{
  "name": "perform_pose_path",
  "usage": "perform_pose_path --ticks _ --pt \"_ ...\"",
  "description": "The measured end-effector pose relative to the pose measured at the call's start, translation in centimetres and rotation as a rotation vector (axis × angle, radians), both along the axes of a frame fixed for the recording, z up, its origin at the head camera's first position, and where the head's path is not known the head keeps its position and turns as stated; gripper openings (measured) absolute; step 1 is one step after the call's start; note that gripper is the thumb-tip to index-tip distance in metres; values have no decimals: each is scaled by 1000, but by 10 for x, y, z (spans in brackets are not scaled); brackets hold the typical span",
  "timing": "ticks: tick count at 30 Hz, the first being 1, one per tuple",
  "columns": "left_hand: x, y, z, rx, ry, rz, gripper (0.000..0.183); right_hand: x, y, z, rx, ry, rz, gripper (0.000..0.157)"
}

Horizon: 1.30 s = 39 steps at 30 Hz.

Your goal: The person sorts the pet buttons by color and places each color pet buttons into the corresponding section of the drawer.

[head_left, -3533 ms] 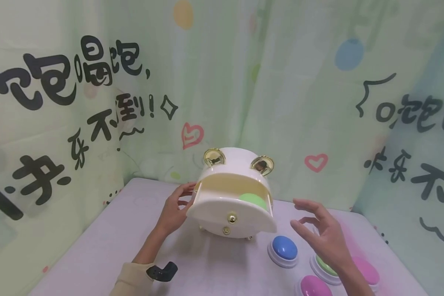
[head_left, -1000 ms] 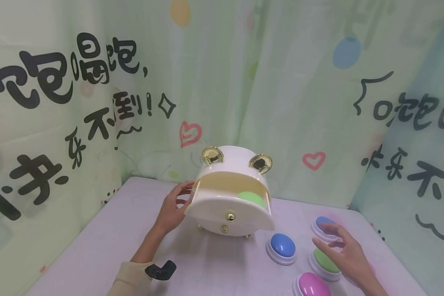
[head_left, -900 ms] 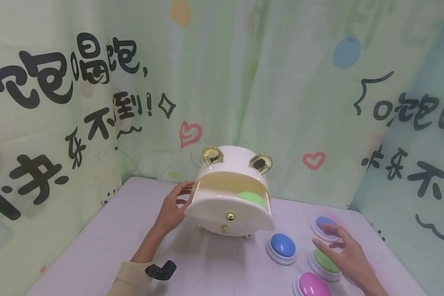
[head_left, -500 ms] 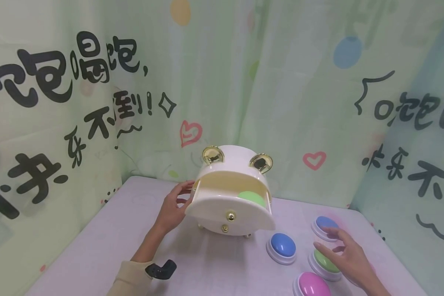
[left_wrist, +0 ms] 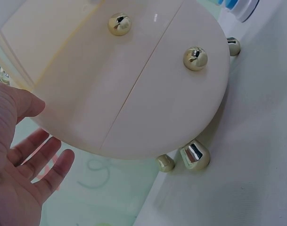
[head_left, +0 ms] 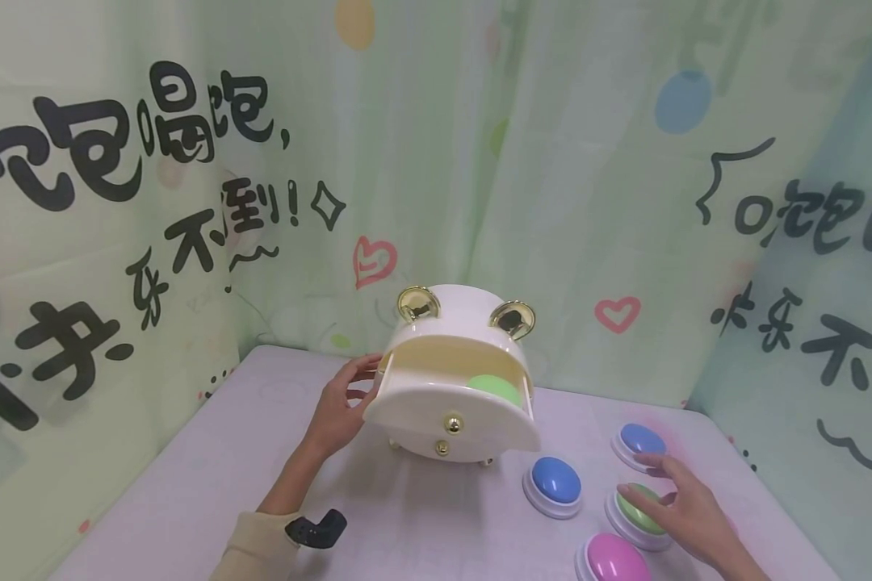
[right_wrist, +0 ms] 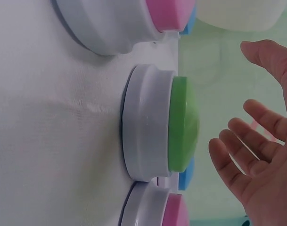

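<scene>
A cream drawer box (head_left: pixel 472 311) with gold round ears stands on the table, its upper drawer (head_left: pixel 414 420) pulled out. A light green rounded thing (head_left: pixel 496 390) sits inside that drawer, partly hidden. My left hand (head_left: pixel 340 411) is at the box's left side, thumb near the drawer edge and fingers loosely bent along the outside; contact is hard to tell. My right hand (head_left: pixel 690 508) hovers over a green push button (right_wrist: pixel 183 122) with a white base, apart from it in the right wrist view, thumb and fingers spread, holding nothing.
Around the green button stand a blue button (head_left: pixel 555 481), a farther blue button (head_left: pixel 643 439) and a pink button (head_left: pixel 616 558). Another pink button (right_wrist: pixel 176 212) shows in the right wrist view. Printed curtains (head_left: pixel 436 161) surround the table (head_left: pixel 407 524).
Since the earliest frame my right hand has moved right and lower, from beside the drawer box to above the buttons. Recently it sinks slightly. My left hand and the drawer stay put.
</scene>
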<state>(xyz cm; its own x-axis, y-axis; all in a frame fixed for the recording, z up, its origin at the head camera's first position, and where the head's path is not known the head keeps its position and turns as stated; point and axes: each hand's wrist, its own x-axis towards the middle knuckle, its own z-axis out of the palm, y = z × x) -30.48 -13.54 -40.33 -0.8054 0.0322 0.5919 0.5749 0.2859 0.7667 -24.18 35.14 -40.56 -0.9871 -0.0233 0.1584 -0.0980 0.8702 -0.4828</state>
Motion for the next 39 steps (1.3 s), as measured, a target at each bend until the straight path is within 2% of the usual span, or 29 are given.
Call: perform_pose_path --ticks 8,19,26,32,39 --pt "0 1 1 6 0 -4 44 -4 5 -1 29 -62 -17 87" --pt "0 1 0 2 11 -3 43 -6 11 -2 77 -68 -2 86" --pt "0 1 2 -4 13 5 43 -6 15 -5 86 -30 23 83" --pt "-1 1 2 0 15 1 43 -10 16 -5 103 -78 11 89" --pt "1 1 1 -4 11 9 43 -8 18 -11 112 -80 40 85"
